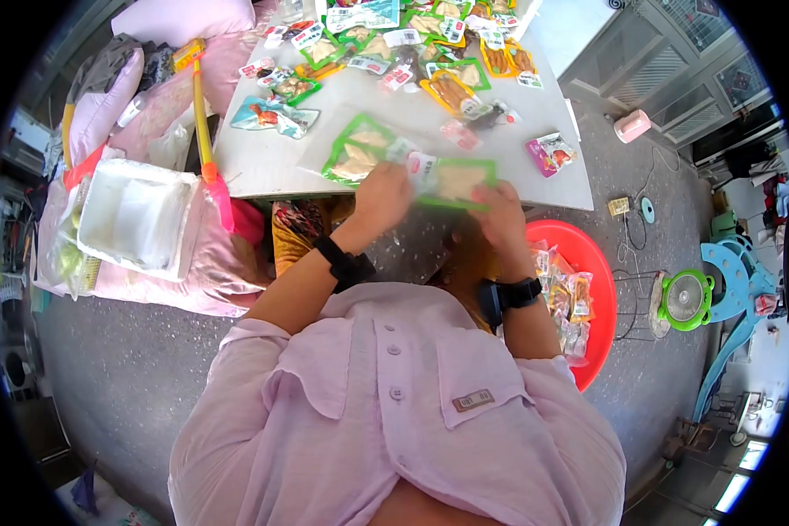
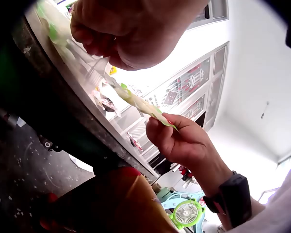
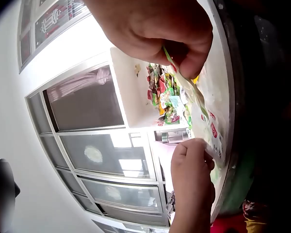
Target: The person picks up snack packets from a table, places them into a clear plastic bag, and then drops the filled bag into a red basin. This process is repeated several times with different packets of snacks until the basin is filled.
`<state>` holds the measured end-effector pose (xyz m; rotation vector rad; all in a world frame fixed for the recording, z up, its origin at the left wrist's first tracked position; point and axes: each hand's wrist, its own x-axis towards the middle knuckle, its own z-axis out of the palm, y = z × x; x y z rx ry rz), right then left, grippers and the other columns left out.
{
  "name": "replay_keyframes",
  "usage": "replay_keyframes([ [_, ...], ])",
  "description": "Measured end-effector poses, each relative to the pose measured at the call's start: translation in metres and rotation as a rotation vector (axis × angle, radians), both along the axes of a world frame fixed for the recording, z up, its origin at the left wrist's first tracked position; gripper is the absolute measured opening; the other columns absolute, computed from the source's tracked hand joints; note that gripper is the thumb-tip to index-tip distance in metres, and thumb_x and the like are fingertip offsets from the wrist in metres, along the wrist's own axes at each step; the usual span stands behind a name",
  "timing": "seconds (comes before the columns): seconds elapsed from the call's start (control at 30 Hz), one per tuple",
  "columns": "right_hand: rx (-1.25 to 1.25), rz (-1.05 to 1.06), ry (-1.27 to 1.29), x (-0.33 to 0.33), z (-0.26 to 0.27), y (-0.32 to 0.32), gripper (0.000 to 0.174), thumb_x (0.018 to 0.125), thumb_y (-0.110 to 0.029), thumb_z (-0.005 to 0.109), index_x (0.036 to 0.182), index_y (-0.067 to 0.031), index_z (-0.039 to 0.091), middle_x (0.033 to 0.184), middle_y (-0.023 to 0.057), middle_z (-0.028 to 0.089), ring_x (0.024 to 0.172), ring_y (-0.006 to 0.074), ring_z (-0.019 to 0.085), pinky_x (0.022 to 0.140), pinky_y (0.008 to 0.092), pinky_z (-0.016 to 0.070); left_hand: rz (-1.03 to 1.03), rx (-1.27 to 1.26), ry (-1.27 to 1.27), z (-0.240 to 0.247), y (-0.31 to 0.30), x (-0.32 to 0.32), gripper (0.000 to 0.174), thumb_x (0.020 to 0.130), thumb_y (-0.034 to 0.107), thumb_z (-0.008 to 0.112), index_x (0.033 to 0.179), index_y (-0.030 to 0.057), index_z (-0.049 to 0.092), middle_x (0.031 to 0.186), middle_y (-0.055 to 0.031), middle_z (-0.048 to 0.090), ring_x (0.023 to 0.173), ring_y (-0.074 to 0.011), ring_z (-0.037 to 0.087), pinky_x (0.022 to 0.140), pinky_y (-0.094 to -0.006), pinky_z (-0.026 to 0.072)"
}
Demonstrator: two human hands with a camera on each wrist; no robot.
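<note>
Green fan (image 1: pixel 685 300) beside light-blue plastic furniture (image 1: pixel 726 259), pink pillow (image 1: pixel 184 19), speckled grey floor (image 1: pixel 131 377)

Heaped packets (image 1: pixel 451 92) block the far table (image 1: pixel 254 167), with a gap left of the purple packet (image 1: pixel 550 154).

A pale tabletop (image 1: pixel 539 186) is seen, its near edge running across 6 o'clock. Toward 12 o'clock it is covered by a loose, overlapping spread of packets (image 1: pixel 374 46), mostly green-edged, some orange-edged. At 9 o'clock a light-blue packet (image 1: pixel 274 117) is laid near the left edge, and at 10 o'clock, just beyond it, a green-edged packet (image 1: pixel 295 88) is placed. Toward 1 o'clock from the centre, an orange-edged packet (image 1: pixel 452 90) is set at the near fringe of the spread. At 4 o'clock a purple-and-pink packet (image 1: pixel 551 154) is set apart from the others, near the right edge.
</note>
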<state>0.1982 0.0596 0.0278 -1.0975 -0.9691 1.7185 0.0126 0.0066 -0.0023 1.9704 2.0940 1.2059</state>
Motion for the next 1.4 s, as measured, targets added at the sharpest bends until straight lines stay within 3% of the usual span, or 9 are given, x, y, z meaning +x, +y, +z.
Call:
replay_keyframes([
  [0.07,-0.006,-0.028,-0.017,-0.013,0.019,-0.011,0.005,0.078,-0.006,0.052,0.082,-0.0039,0.049,0.076,0.0061,0.055,0.066,0.0151,0.054,0.056,0.0279,0.0473,0.008,-0.046,0.051,0.000,-0.002,0.002,0.006,0.067,0.009,0.051,0.068,0.0032,0.048,0.070,-0.0140,0.049,0.066,-0.0324,0.051,0.057,-0.0411,0.0427],
  [0.3,-0.142,0.095,0.397,-0.057,-0.049,0.007,0.009,0.075,-0.001,0.053,0.081,-0.0012,0.047,0.078,0.0088,0.054,0.072,0.0190,0.054,0.065,0.0349,0.0472,-0.033,0.095,0.258,0.001,-0.008,0.006,0.006,0.063,0.009,0.052,0.067,0.0055,0.049,0.071,-0.0099,0.049,0.070,-0.0285,0.050,0.060,-0.0382,0.0416],
  [0.43,-0.146,0.161,-0.028,-0.064,-0.027,0.005,0.016,0.070,-0.009,0.060,0.081,-0.0034,0.049,0.075,0.0067,0.054,0.064,0.0149,0.052,0.054,0.0258,0.0441,-0.016,0.081,0.244,0.004,-0.014,0.009,0.008,0.063,0.010,0.053,0.069,0.0056,0.050,0.074,-0.0089,0.049,0.072,-0.0277,0.049,0.062,-0.0380,0.0408],
  [0.63,0.061,0.446,-0.168,-0.058,-0.023,0.012,0.009,0.071,-0.011,0.058,0.073,-0.0040,0.052,0.058,0.0025,0.050,0.044,0.0107,0.045,0.038,0.0217,0.0343,-0.066,0.093,0.268,0.005,-0.018,0.008,0.014,0.062,0.010,0.055,0.075,0.0064,0.052,0.079,-0.0082,0.049,0.074,-0.0262,0.049,0.062,-0.0369,0.0406],
  [0.93,-0.004,0.499,-0.097,-0.073,-0.047,0.027,0.009,0.074,-0.011,0.050,0.073,-0.0028,0.053,0.059,0.0044,0.050,0.046,0.0119,0.047,0.041,0.0227,0.0379,-0.054,0.120,0.312,-0.009,-0.020,0.002,0.034,0.060,0.012,0.058,0.093,0.0047,0.053,0.097,-0.0084,0.051,0.087,-0.0265,0.048,0.073,-0.0382,0.0384],
  [1.03,0.015,0.476,-0.288,-0.066,-0.027,0.024,0.013,0.074,-0.011,0.049,0.081,-0.0012,0.053,0.062,0.0059,0.052,0.049,0.0121,0.050,0.043,0.0231,0.0402,-0.066,0.193,0.298,0.000,-0.030,0.007,0.032,0.059,0.012,0.059,0.090,0.0067,0.053,0.104,-0.0071,0.048,0.097,-0.0257,0.044,0.082,-0.0404,0.0336],
  [1.13,0.209,0.399,-0.573,-0.058,-0.036,0.037,0.021,0.073,-0.010,0.047,0.090,0.0014,0.051,0.073,0.0118,0.055,0.063,0.0196,0.056,0.054,0.0288,0.0452,-0.070,0.156,0.361,-0.006,-0.033,0.004,0.028,0.059,0.011,0.059,0.086,0.0077,0.054,0.107,-0.0063,0.047,0.103,-0.0259,0.040,0.089,-0.0414,0.0279],
  [1.23,0.914,0.181,-0.813,-0.051,-0.057,0.053,0.028,0.071,-0.006,0.046,0.097,0.0023,0.049,0.085,0.0184,0.055,0.078,0.0302,0.055,0.070,0.0351,0.0443,-0.137,0.221,0.399,-0.015,-0.028,-0.007,0.022,0.060,0.008,0.058,0.081,0.0073,0.054,0.106,-0.0061,0.047,0.102,-0.0272,0.041,0.089,-0.0421,0.0291],
  [1.4,1.337,0.256,-0.784,-0.054,-0.042,0.046,0.027,0.069,-0.004,0.047,0.096,0.0005,0.050,0.088,0.0207,0.053,0.085,0.0363,0.050,0.077,0.0383,0.0407,-0.169,0.272,0.294,0.009,-0.020,-0.022,0.017,0.063,0.002,0.055,0.079,0.0051,0.055,0.100,-0.0099,0.051,0.096,-0.0299,0.046,0.083,-0.0413,0.0349],
])
